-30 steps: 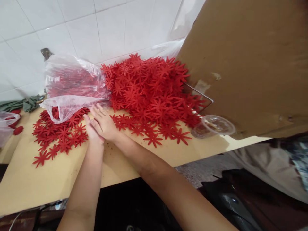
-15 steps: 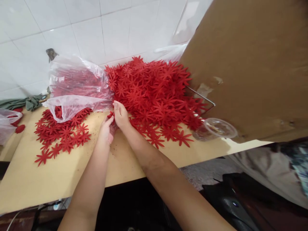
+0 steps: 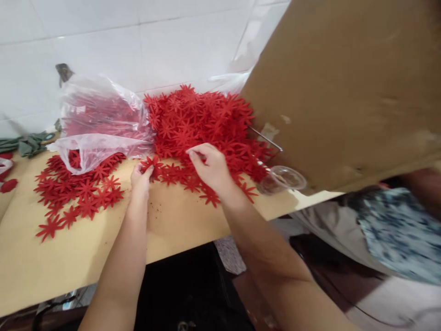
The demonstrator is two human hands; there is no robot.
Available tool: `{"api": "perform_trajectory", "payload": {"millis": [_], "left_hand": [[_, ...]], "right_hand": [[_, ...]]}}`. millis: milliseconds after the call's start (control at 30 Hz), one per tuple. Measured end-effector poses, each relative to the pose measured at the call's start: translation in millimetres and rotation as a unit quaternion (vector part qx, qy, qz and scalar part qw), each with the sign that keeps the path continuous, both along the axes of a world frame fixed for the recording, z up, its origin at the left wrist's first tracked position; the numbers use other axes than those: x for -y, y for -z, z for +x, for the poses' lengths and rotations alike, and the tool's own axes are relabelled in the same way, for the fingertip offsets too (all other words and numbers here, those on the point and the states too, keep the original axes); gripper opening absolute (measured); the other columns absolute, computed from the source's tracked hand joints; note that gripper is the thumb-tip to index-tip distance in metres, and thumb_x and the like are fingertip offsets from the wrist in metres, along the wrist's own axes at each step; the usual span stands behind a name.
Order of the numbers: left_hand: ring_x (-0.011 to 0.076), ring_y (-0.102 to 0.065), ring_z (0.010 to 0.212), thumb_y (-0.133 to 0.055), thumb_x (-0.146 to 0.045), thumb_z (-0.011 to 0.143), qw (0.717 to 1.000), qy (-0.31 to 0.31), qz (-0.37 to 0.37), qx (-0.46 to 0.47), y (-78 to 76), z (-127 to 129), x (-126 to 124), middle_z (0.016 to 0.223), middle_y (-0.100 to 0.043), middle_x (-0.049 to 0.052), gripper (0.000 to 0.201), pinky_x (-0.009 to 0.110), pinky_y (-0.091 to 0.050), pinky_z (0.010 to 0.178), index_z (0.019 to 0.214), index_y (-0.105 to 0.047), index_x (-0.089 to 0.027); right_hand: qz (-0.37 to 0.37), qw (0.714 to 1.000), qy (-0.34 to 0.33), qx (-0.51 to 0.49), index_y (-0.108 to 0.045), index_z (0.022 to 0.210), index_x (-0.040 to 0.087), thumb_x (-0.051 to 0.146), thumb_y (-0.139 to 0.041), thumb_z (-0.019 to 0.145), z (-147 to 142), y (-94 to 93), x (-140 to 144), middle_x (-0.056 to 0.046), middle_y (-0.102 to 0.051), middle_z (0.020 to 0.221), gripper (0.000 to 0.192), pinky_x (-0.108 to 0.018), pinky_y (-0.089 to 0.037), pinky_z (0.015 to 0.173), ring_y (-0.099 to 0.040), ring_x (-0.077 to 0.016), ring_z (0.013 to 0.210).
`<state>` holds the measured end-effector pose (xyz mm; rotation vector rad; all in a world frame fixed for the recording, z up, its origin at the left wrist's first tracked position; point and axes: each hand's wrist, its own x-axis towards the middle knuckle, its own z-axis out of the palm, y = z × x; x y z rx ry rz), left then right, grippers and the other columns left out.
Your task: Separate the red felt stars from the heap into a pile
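Note:
My left hand (image 3: 139, 181) pinches a red flower-shaped cutout (image 3: 153, 167) with several narrow petals, just above the tan tabletop (image 3: 182, 220). To its right, my right hand (image 3: 214, 170) is held over the front of a large heap of similar red cutouts (image 3: 196, 122). Its thumb and forefinger are pressed together; whatever may be between them is too small to make out. A smaller spread of red cutouts (image 3: 86, 195) lies left of my left hand. Behind that spread, a clear plastic bag (image 3: 103, 112) is filled with more red pieces.
A big brown cardboard panel (image 3: 344, 96) leans at the right, with a thin metal rod (image 3: 265, 139) by its edge. A clear plastic cup (image 3: 287, 177) lies below it. Green cloth (image 3: 31, 146) sits at far left. Patterned fabric (image 3: 399, 234) shows at lower right.
My hands were together at the bag's corner; now they are apart. The right hand has moved right over the heap, while the left keeps a red cutout. The view has shifted slightly right.

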<state>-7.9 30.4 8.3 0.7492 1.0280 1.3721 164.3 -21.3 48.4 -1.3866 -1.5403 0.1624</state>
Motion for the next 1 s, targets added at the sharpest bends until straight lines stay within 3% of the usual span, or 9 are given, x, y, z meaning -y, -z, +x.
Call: {"api": "perform_trajectory", "payload": {"millis": [100,233,367,467,600,733,867,1000], "left_hand": [[0.0071,-0.057,0.059,-0.069,-0.014,0.051,1.000,0.005,0.005,-0.001,2.1,3.0,-3.7,0.064,-0.060,-0.006,0.028,0.026,-0.047,0.074,0.075,-0.055,-0.017],[0.0073,-0.057,0.056,-0.067,-0.014,0.053,1.000,-0.018,0.003,0.007,2.9,10.8,-7.0,0.061,-0.059,-0.005,0.024,0.026,-0.048,0.071,0.073,-0.053,-0.016],[0.0078,-0.059,0.060,-0.065,-0.013,0.055,0.999,-0.029,0.012,0.007,2.9,13.7,-6.8,0.062,-0.059,-0.005,0.022,0.026,-0.049,0.072,0.072,-0.051,-0.016],[0.0076,-0.059,0.061,-0.062,-0.011,0.057,0.999,-0.035,0.008,0.005,0.9,11.0,-4.5,0.063,-0.059,-0.005,0.020,0.025,-0.049,0.072,0.071,-0.049,-0.017],[0.0114,-0.061,0.064,-0.060,-0.012,0.058,0.999,-0.034,-0.009,-0.005,-3.7,9.0,-0.6,0.062,-0.058,-0.004,0.020,0.027,-0.050,0.065,0.072,-0.047,-0.018],[0.0105,-0.060,0.061,-0.059,-0.012,0.058,0.999,-0.035,-0.010,-0.005,-4.3,10.5,-0.2,0.061,-0.058,-0.005,0.019,0.026,-0.050,0.064,0.071,-0.048,-0.018],[0.0087,-0.058,0.061,-0.061,-0.013,0.056,0.999,-0.032,0.003,0.001,-1.4,10.3,-2.7,0.063,-0.058,-0.005,0.020,0.025,-0.048,0.067,0.071,-0.048,-0.017],[0.0103,-0.059,0.063,-0.062,-0.015,0.056,1.000,-0.022,-0.001,0.011,0.2,10.3,-4.5,0.065,-0.059,-0.004,0.021,0.026,-0.048,0.067,0.073,-0.050,-0.017]], "right_hand": [[-0.072,0.977,0.118,0.164,-0.064,0.081,0.017,0.031,-0.044,0.079,55.5,-21.3,39.1,-0.008,-0.063,0.082,0.025,-0.033,-0.043,0.076,-0.057,-0.0188,0.082],[-0.254,0.888,0.238,0.300,-0.066,0.083,0.017,0.033,-0.046,0.076,119.9,-34.7,73.1,-0.010,-0.065,0.078,0.026,-0.031,-0.041,0.065,-0.058,-0.0198,0.073],[-0.428,0.793,0.207,0.380,-0.066,0.069,0.019,0.031,-0.047,0.075,148.1,-32.4,77.0,-0.009,-0.065,0.072,0.024,-0.029,-0.037,0.054,-0.058,-0.0196,0.064],[-0.483,0.755,0.173,0.408,-0.064,0.061,0.019,0.023,-0.052,0.069,149.9,-28.8,68.3,-0.008,-0.064,0.066,0.015,-0.028,-0.035,0.051,-0.057,-0.0184,0.058],[-0.492,0.748,0.181,0.407,-0.062,0.053,0.018,0.023,-0.057,0.064,144.8,-27.6,54.8,-0.006,-0.057,0.049,0.012,-0.028,-0.035,0.049,-0.054,-0.0160,0.046],[-0.518,0.741,0.169,0.392,-0.056,0.041,0.018,0.033,-0.066,0.057,140.6,-28.2,46.1,-0.004,-0.050,0.039,0.023,-0.028,-0.033,0.047,-0.049,-0.0131,0.040],[-0.521,0.756,0.148,0.368,-0.057,0.042,0.018,0.038,-0.062,0.061,142.6,-30.1,49.4,-0.007,-0.053,0.043,0.028,-0.029,-0.029,0.045,-0.044,-0.0088,0.037],[-0.556,0.772,0.113,0.289,-0.062,0.057,0.019,0.030,-0.059,0.066,148.5,-43.5,62.3,-0.006,-0.062,0.057,0.015,-0.027,-0.033,0.046,-0.048,-0.0077,0.039]]}}
